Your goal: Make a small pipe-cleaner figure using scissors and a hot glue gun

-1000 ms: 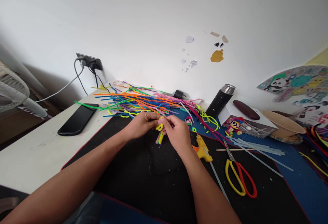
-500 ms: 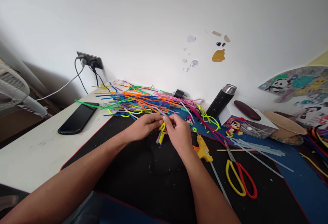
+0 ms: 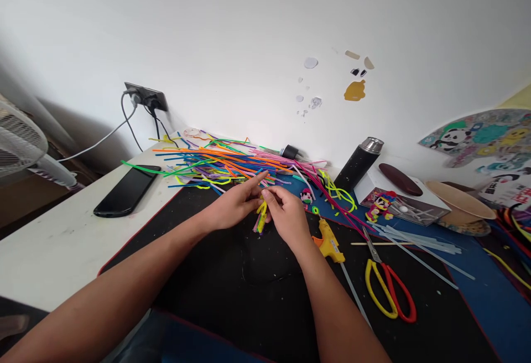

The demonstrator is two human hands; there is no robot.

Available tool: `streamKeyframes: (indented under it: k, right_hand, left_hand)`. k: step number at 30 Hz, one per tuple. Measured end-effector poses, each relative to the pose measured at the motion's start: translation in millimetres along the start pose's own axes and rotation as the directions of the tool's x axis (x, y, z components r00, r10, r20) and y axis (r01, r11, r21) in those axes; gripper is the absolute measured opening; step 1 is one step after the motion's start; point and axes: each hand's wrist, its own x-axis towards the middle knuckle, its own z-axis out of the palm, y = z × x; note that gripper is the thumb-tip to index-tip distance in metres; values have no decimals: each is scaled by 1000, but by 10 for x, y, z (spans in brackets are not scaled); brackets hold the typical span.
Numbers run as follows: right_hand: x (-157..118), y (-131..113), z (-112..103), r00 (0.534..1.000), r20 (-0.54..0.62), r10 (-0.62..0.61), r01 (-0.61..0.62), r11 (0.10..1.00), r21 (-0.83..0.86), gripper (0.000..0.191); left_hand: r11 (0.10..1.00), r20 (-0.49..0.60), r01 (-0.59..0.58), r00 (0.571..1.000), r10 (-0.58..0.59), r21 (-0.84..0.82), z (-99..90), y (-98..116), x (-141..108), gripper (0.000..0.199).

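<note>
A small yellow piece of bent pipe cleaners, with pink and green bits at its lower end, hangs between my hands above the black mat. My right hand pinches its top between thumb and fingers. From the other side my left hand closes on it with the thumb, while its index finger points up and away. The fingers hide the top of the piece. Just beyond them lies a pile of colourful pipe cleaners.
A yellow glue gun and scissors with yellow and red handles lie to the right. Behind them stand a black flask, a small figure and a box. At left lies a phone.
My left index finger has lifted off the piece and stretched out. Both hands otherwise stay nearly in place around the yellow piece.
</note>
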Motion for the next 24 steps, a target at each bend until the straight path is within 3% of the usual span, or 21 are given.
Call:
streamKeyframes:
  k: [3, 6, 10, 13, 16, 18, 20, 24]
  right_hand:
    - [-7, 7, -4, 999, -40, -13, 7, 992, -127, 26]
    - [-10, -12, -18, 997, -83, -6, -11, 978, -207, 28]
    - [-3, -52, -41, 992, -115, 48, -65, 987, -147, 33]
    - [3, -51, -43, 991, -111, 72, -83, 992, -93, 34]
    - [6, -34, -33, 990, -114, 78, -88, 992, -89, 34]
    - [7, -29, -26, 988, -126, 88, -101, 990, -102, 35]
    - [8, -33, -25, 987, -131, 95, -109, 988, -108, 36]
    - [6, -51, -39, 988, -123, 95, -107, 990, -93, 37]
  left_hand:
    - [996, -56, 69, 996, -66, 51, -22, -44, 20, 77]
    - [993, -66, 120, 991, -120, -6, -51, -74, 49, 78]
    - [972, -47, 133, 988, -145, -194, -63, -49, 63, 71]
    - [958, 27, 144, 989, -142, -248, -29, -19, 51, 74]
    - [963, 131, 152, 983, -125, -221, 12, -4, 40, 73]
    - [977, 144, 136, 983, -113, -163, 18, -4, 38, 60]
    - [991, 111, 107, 989, -99, -76, 7, -14, 38, 46]
    - [997, -20, 56, 998, -55, 46, -20, -60, 34, 38]
